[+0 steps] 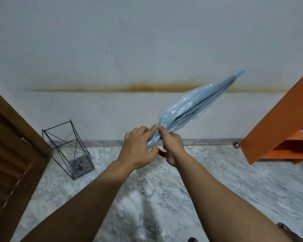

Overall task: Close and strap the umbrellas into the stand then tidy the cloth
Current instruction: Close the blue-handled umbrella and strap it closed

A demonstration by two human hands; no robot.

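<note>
A folded clear-blue umbrella [192,105] points up and to the right, its blue tip near the wall. My right hand [171,145] grips the lower end of its bunched canopy. My left hand [140,145] pinches the same bunched plastic just to the left, fingers touching the canopy. The handle is hidden behind my hands. A black wire umbrella stand [72,147] stands empty on the floor at the left, against the wall. No cloth is in view.
A brown louvered door [9,154] fills the left edge. An orange shelf unit [278,130] leans in at the right. A small dark ring [236,144] lies at the wall base. The floor is grey-white marble [156,198]; a rust stain crosses the wall.
</note>
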